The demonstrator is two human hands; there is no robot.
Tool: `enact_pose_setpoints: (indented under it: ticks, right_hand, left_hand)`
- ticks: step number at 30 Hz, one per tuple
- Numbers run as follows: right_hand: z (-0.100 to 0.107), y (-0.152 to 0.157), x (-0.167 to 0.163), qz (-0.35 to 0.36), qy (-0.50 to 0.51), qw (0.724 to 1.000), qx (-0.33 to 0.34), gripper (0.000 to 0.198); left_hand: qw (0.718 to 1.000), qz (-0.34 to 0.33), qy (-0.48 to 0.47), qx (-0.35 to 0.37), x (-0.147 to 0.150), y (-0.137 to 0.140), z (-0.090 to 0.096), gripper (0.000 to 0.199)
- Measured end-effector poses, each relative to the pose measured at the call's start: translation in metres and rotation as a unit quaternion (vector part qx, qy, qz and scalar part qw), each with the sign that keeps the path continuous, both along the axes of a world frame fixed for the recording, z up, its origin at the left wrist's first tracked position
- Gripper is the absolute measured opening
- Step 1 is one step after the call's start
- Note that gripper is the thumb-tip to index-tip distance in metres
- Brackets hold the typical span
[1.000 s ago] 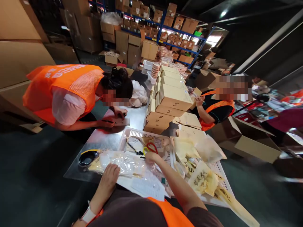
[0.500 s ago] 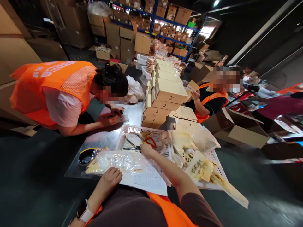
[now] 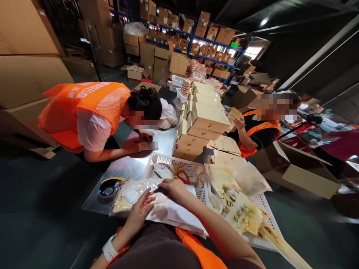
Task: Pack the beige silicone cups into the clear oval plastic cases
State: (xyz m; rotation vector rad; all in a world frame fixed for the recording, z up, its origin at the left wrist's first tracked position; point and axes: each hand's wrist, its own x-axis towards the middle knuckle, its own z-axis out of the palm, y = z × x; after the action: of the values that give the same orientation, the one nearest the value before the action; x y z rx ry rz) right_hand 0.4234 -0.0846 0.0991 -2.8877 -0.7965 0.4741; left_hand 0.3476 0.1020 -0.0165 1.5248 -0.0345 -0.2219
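My right hand (image 3: 174, 189) is closed around a short black pen (image 3: 158, 190), which points toward my other hand. Its fingers cover much of the pen. My left hand (image 3: 142, 206) is open, its fingers a little apart, just left of the pen's end. Under both hands lie a clear plastic bag (image 3: 127, 194) with papers inside and printed sheets (image 3: 182, 213). Behind them, a white basket (image 3: 151, 160) holds red-handled scissors (image 3: 183, 176), another pen and labelled packets.
A roll of tape (image 3: 108, 187) lies at the table's left. On the right, a white tray (image 3: 263, 203) holds yellowish packets with handwriting. Stacked cartons (image 3: 209, 117) stand mid-table. One co-worker (image 3: 92, 116) leans over the table writing; another (image 3: 252, 130) holds a brown envelope.
My right hand has come out of the basket toward me with the black pen. My left hand has lifted and opened its fingers. The view has shifted left.
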Motion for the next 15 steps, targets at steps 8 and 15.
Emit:
enact_pose_setpoints:
  ticks: [8,15]
  right_hand:
    - [-0.006,0.011,-0.042,0.11,-0.097,0.989,0.002,0.015]
    - [-0.02,0.001,-0.046,0.12,-0.171,0.969,0.133,0.019]
  left_hand:
    - [0.979,0.074,0.118,-0.146,0.008,-0.018,0.03,0.044]
    - [0.966,0.087,0.176,-0.167,0.005,-0.018,0.047,0.045]
